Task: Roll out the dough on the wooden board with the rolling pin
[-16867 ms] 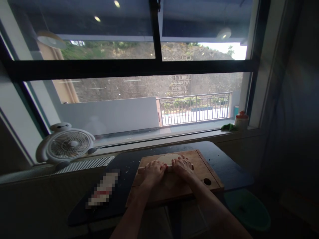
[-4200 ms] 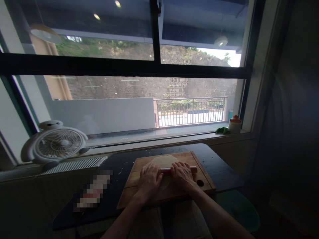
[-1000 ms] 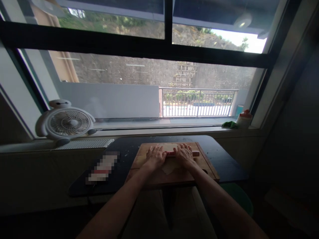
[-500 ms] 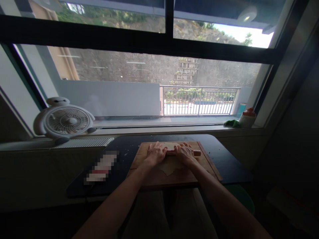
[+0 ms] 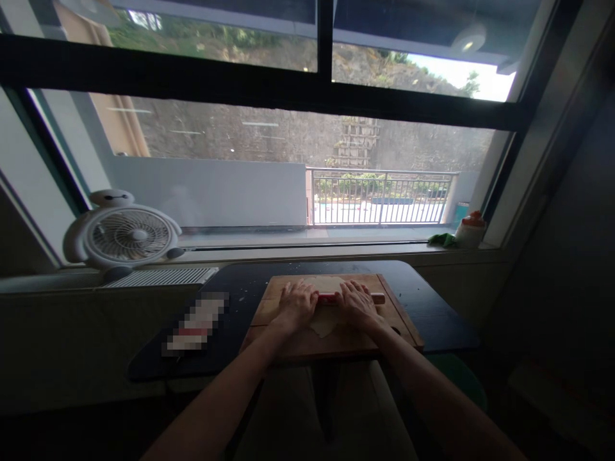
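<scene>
Both hands rest on a rolling pin (image 5: 327, 298) that lies crosswise over a flat sheet of pale dough (image 5: 323, 326). My left hand (image 5: 298, 304) covers the pin's left part, fingers laid over the top and curving round it. On the right part, my right hand (image 5: 357, 303) presses in the same way, and the wooden end of the pin sticks out beyond it. The dough spreads on a wooden board (image 5: 273, 346), showing both in front of and behind the pin. The pin's left end is hidden under the left hand.
The board sits on a dark table (image 5: 432, 320). A pixelated object (image 5: 196, 323) lies on the table's left side. A white fan (image 5: 137, 235) stands by the window at left. On the right sill are a bottle (image 5: 471, 230) and a green cloth (image 5: 442, 239).
The pin and both hands have shifted slightly nearer to me, and more dough shows behind the pin. The pin has turned, showing a redder side. The camera view has tilted slightly.
</scene>
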Tool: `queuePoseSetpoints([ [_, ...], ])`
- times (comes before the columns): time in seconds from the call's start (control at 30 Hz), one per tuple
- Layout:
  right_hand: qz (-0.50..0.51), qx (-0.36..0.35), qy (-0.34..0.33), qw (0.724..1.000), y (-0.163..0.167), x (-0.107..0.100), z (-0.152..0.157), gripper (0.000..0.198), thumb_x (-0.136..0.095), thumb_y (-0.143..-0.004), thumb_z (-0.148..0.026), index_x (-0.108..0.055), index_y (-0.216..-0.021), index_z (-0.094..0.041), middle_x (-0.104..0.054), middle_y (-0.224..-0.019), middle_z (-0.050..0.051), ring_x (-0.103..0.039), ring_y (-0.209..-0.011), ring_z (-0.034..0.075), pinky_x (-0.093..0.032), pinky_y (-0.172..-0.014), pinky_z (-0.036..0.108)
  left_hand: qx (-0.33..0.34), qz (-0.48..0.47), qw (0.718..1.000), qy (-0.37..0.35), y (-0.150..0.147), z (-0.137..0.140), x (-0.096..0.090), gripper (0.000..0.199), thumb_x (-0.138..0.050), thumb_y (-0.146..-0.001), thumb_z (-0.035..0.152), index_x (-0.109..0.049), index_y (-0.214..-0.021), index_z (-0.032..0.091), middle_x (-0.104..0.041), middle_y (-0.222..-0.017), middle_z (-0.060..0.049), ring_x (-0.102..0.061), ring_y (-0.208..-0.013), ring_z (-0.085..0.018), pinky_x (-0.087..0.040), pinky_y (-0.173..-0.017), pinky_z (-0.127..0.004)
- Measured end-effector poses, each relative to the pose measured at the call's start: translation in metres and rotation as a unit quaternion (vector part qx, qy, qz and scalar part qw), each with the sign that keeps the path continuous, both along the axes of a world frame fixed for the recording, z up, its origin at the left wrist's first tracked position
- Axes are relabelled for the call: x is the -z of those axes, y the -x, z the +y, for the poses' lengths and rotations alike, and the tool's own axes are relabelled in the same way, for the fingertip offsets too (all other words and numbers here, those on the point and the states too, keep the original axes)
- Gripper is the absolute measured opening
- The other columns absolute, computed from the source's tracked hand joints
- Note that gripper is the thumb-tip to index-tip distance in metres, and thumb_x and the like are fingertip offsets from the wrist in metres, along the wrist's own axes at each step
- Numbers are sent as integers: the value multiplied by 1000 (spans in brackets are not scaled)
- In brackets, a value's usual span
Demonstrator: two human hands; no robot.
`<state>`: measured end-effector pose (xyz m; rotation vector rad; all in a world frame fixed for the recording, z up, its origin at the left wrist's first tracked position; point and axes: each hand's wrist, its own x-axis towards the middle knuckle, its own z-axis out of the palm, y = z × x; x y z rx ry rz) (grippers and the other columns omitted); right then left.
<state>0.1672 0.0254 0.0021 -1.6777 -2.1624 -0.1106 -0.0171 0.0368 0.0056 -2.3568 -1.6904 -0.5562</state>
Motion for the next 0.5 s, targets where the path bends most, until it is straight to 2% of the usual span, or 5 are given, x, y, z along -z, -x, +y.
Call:
queuePoseSetpoints([
  [0.1, -9, -19, 35, 999, 0, -13, 23, 44, -21, -94, -41, -56, -112, -22, -54, -124, 7, -32, -126, 22, -16, -103, 42, -2, 17, 999, 51, -1, 19, -12, 38, -29, -90, 36, -62, -102, 20, -62, -114, -8, -48, -114, -24, -29, -99, -43],
  [0.23, -12, -56, 46, 997, -15, -20, 32, 36, -32, -90, -39, -57, -113, -25, -53, -125, 4, -38, -121, 20, -22, -100, 37, 50, 28, 996, 76, 12, 24, -18, 37, -29, -90, 37, -63, -97, 25, -66, -105, -2, -59, -95, -18, -39, -88, -33],
  [0.33, -9, -65, 62, 996, -37, -21, 30, 38, -31, -90, -41, -57, -114, -26, -51, -127, 4, -41, -118, 20, -25, -97, 35, 103, 20, 991, 82, 27, 16, -16, 38, -29, -90, 41, -59, -109, 26, -63, -113, -2, -56, -103, -17, -38, -91, -29],
  [0.43, -29, -41, 111, 993, -57, -23, 35, 40, -26, -92, -38, -62, -101, -24, -58, -114, 4, -48, -109, 20, -31, -93, 35, 134, 13, 986, 98, 34, 9, -19, 39, -36, -86, 44, -55, -115, 25, -60, -118, -2, -52, -110, -18, -36, -93, -28],
  [0.5, -44, -31, 139, 989, -64, -25, 44, 36, -31, -91, -36, -65, -91, -22, -62, -105, 5, -52, -103, 20, -34, -91, 35, 133, 13, 983, 122, 33, 8, -24, 38, -38, -85, 44, -57, -112, 26, -60, -116, -2, -53, -108, -19, -37, -91, -28],
])
